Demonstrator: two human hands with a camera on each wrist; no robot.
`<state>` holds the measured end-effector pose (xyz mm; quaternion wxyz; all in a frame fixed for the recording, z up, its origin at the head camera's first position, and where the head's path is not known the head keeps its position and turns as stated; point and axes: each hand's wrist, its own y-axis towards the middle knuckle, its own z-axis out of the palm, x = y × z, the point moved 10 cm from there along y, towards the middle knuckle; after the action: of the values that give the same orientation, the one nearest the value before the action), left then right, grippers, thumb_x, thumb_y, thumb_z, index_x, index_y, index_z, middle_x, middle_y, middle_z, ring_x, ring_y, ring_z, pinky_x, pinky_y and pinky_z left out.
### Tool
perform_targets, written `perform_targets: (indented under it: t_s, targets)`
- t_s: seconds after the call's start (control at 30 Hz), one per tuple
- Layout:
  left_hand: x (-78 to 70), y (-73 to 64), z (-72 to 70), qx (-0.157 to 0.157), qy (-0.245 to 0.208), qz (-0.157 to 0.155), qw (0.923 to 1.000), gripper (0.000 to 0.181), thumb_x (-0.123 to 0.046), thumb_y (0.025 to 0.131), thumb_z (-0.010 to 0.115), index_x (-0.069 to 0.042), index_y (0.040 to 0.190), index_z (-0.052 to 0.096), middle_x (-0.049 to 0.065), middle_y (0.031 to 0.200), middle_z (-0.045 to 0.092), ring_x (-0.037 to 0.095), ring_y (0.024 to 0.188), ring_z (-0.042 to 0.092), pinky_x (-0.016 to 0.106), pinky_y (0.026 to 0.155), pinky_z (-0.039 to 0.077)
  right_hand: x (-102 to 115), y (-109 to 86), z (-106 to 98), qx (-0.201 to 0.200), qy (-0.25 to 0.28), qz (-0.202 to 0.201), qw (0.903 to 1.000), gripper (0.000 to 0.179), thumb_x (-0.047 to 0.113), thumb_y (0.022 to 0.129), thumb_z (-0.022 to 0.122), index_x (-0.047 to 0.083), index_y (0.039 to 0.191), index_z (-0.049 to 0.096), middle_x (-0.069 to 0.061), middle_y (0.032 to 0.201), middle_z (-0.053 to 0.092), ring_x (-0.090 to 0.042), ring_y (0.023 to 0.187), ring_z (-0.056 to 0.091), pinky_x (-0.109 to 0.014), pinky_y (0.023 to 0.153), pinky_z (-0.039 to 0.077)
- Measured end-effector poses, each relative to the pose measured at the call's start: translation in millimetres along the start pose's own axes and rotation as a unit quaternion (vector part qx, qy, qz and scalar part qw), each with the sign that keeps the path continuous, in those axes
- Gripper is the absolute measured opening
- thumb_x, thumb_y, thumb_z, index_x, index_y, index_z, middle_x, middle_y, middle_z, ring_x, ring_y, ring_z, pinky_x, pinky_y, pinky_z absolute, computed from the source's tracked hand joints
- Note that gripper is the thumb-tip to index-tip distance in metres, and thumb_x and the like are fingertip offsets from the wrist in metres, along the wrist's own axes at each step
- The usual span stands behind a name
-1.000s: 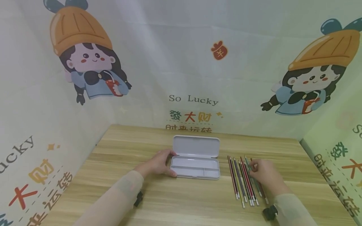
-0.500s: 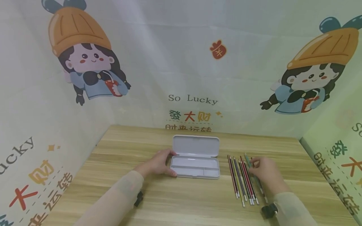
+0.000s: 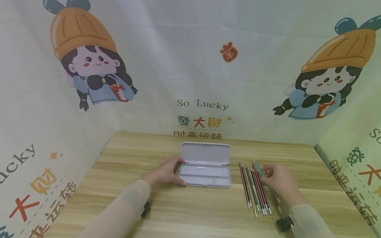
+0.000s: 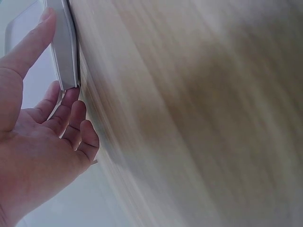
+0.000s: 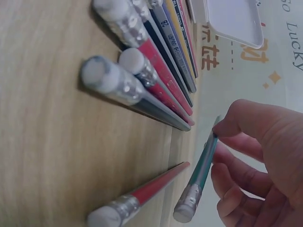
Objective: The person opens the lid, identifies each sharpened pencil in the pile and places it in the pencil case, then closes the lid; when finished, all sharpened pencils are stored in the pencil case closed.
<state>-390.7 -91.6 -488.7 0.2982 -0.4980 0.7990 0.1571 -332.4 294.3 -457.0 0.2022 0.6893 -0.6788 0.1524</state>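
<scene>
An open pale pencil case (image 3: 197, 181) lies on the table, its lid (image 3: 206, 153) folded back. My left hand (image 3: 169, 170) holds its left end, thumb at the near corner and fingers at the far one; in the left wrist view the thumb (image 4: 35, 42) lies along the case's side. My right hand (image 3: 281, 181) pinches a green pencil (image 5: 201, 172) between thumb and fingers, with its eraser end toward the wrist camera. The pencil is tilted, raised from the table. To the left of that hand lie several pencils (image 3: 262, 189) side by side, eraser ends toward me.
One red pencil (image 5: 161, 182) lies apart from the others, under my right hand. The case is divided into compartments, with nothing in them. A printed cloth (image 3: 154, 66) hangs around the wooden table (image 3: 184, 211) at the back and sides.
My right hand has lifted the green pencil from the right side of the row, and its far tip has swung leftward. My left hand and the case have stayed in place.
</scene>
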Motion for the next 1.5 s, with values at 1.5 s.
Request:
perform_targets:
  t_s: [1.5]
  targets:
    - [-5.7,-4.6,-3.1,-0.001,0.001,0.006,1.0000,0.082,-0.025,0.068,0.097,-0.002,0.135,0.056,0.018,0.137,0.059,0.038,0.133,0.051,0.054,0.120,0.038,56.7,1.1,24.0,-0.034,-0.021,-0.113,0.9927,0.018,0.016,0.079,0.077,0.020,0.096,0.077,0.012,0.077,0.067,-0.007,0.059,0.047,-0.023,0.049,0.037]
